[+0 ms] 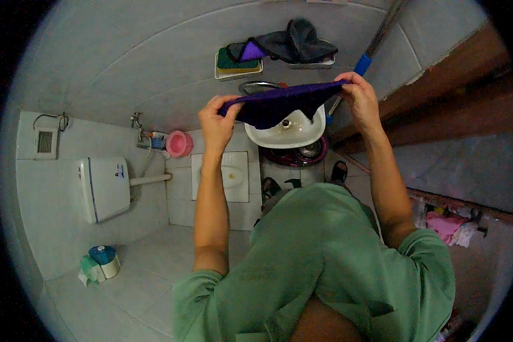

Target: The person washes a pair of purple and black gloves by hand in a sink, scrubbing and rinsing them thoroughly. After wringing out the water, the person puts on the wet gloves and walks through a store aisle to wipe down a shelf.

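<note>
A dark purple cloth (282, 102) is stretched between my two hands, above a small white washbasin (284, 139). My left hand (218, 122) pinches one end between thumb and fingers, and my right hand (361, 100) pinches the other end, a little higher in the picture. The middle of the cloth hangs down over part of the basin and hides its back edge. Behind it, a grey and purple cloth (299, 42) lies across two wall trays. A green and yellow scouring sponge (237, 62) sits in the left tray, partly under that cloth.
A pole with a blue sleeve (362, 65) leans right of the basin, near a brown door frame (461, 77). Below the basin is a basin with a pink rim (325, 151). Leftward are a squat toilet (233, 175), a pink bucket (179, 144) and a white cistern (107, 188).
</note>
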Available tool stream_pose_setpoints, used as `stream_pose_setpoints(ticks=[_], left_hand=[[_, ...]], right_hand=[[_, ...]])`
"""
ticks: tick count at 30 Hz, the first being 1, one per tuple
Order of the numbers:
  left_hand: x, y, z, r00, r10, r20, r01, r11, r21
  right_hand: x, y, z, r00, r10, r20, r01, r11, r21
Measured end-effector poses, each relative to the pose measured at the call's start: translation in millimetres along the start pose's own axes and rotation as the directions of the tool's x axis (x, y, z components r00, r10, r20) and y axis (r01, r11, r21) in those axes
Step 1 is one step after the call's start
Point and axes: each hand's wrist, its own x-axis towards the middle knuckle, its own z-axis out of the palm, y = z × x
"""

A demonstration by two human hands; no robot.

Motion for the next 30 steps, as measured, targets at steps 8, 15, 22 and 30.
stream_pose_setpoints(ticks=[8,15,22,30], left_hand=[[-3.0,-16.7,9.6,0.998,-0.037,0.049,0.045,0.983,-0.177],[-81.0,-77.0,30.0,0.919,-0.350,0.184,0.366,0.928,-0.065],[-124.6,-90.0,41.4,0.908,-0.374,0.188,0.407,0.892,-0.195],[-114.4,-96.2,44.8,0.899,-0.388,0.201,0.416,0.901,-0.122]], right_hand=[[2.0,43.8,-9.3,0.996,-0.083,-0.022,0.080,0.991,-0.105],[-41.5,115.5,-19.5,0.952,0.306,-0.003,-0.305,0.950,-0.073],[-69.8,170.5,-39.0,0.947,0.321,-0.014,-0.314,0.916,-0.250],[-58.4,159.8,-36.1,0.929,0.369,-0.016,-0.359,0.894,-0.268]])
